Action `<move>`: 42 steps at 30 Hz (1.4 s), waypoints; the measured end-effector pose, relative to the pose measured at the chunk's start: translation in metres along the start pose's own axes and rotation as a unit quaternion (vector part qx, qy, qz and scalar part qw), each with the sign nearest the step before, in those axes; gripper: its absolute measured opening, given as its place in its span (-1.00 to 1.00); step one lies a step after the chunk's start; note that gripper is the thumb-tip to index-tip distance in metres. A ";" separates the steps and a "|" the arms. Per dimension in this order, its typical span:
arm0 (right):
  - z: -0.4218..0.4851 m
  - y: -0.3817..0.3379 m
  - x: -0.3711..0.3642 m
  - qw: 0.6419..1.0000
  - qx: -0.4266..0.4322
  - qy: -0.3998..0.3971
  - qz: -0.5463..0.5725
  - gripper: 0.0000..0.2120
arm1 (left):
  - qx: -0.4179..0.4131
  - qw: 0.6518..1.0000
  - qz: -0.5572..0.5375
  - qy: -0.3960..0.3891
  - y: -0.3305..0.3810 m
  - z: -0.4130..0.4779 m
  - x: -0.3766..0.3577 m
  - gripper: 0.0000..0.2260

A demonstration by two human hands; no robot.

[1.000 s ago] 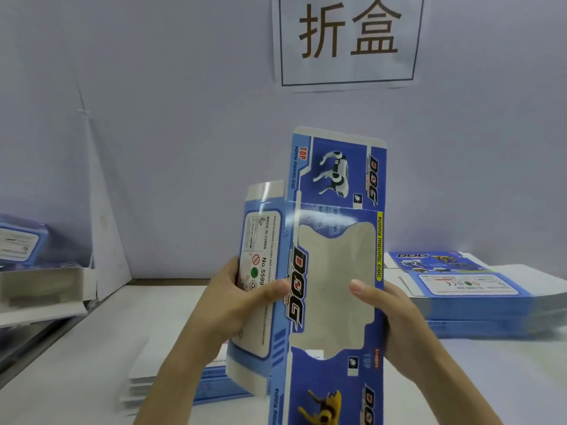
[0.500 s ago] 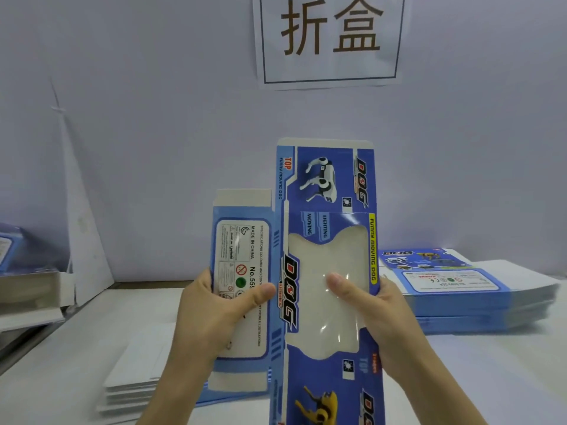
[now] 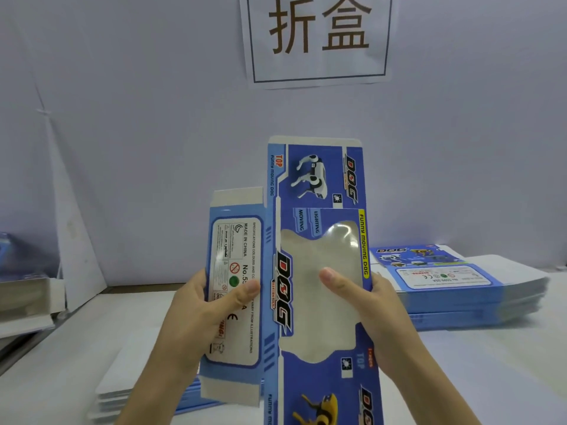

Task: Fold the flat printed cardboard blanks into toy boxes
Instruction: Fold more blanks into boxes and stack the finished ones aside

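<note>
We hold the blank (image 3: pixel 306 176) upright below the sign (image 3: pixel 319 35). The left hand (image 3: pixel 199 311) pinches its side panel (image 3: pixel 236 240) and the right hand (image 3: pixel 377 311) grips the window edge. The panel has swung flatter toward us, so folding has barely begun.

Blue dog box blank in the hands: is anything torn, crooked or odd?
Nothing stands out. The box blank looks clean and untorn, its clear window intact, held by the left hand and right hand. Only the stack beside it is slightly fanned.
</note>
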State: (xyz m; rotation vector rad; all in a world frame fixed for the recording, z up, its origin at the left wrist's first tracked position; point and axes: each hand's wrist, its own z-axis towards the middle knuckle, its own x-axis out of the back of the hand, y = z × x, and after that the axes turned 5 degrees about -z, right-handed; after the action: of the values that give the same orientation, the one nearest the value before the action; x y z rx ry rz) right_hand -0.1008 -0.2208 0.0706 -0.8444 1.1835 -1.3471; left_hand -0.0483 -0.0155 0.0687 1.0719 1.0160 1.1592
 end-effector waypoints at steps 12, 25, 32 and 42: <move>0.000 -0.003 0.002 1.000 0.006 0.001 -0.006 -0.84 | -0.011 1.000 -0.006 0.001 0.003 -0.004 -0.003 -0.51; 0.001 -0.004 0.000 1.000 0.001 0.015 -0.012 -0.69 | -0.004 1.000 0.009 0.006 0.010 -0.006 -0.004 -0.53; 0.003 -0.001 0.003 1.000 0.008 -0.002 -0.015 -0.68 | -0.016 1.000 -0.003 0.008 0.008 -0.004 -0.001 -0.53; -0.003 0.003 -0.009 1.000 0.005 0.016 -0.025 -0.56 | -0.166 0.970 0.175 0.041 0.001 -0.022 -0.035 -0.25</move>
State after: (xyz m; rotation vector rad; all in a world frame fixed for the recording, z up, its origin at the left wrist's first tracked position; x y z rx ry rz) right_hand -0.1014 -0.2108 0.0687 -0.8530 1.1852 -1.4108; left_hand -0.0738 -0.0474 0.0673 0.9599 0.6740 1.6073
